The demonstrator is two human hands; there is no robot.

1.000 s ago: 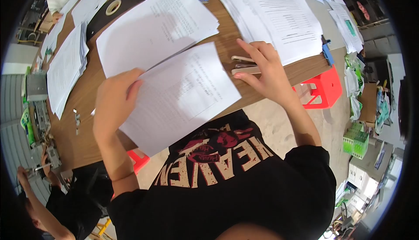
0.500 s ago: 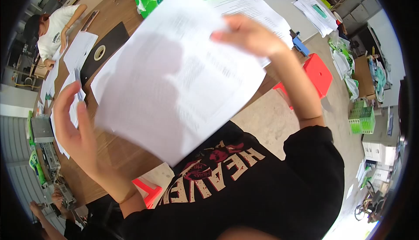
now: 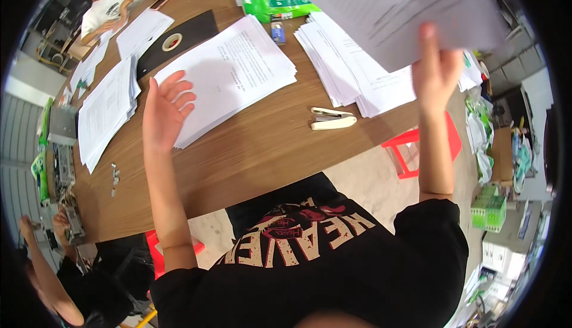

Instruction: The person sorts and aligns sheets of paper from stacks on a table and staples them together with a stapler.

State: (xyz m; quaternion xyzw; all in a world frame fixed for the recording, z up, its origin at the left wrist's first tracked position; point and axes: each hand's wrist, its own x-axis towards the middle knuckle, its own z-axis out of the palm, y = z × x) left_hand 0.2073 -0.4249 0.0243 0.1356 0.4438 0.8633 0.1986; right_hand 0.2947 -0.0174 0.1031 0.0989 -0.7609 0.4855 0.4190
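Note:
My right hand (image 3: 440, 72) is raised at the upper right, thumb pressed on a printed paper sheet (image 3: 405, 12) that it holds up, tilted. Whether one sheet or several are in that grip I cannot tell. Palm up with fingers spread, my left hand (image 3: 168, 110) is by the near-left edge of a thick paper stack (image 3: 238, 66) and holds nothing. Beneath the raised paper lies another pile of printed sheets (image 3: 351, 72), uneven at its edges. A cream stapler (image 3: 333, 119) rests on the table in front of that pile.
On the wooden table (image 3: 250, 143) lie a further paper stack (image 3: 107, 110), a tape roll (image 3: 171, 42) on a black sheet (image 3: 199, 30), staple strips (image 3: 115, 179), a small blue box (image 3: 277, 33) and a green pack (image 3: 274, 0). Another person (image 3: 116, 0) works at the far left. Red stool (image 3: 411, 143) at right.
My right hand has carried the paper up and to the right, away from the middle. The stack and stapler now show. My left hand has moved right and opened out, and the view has shifted.

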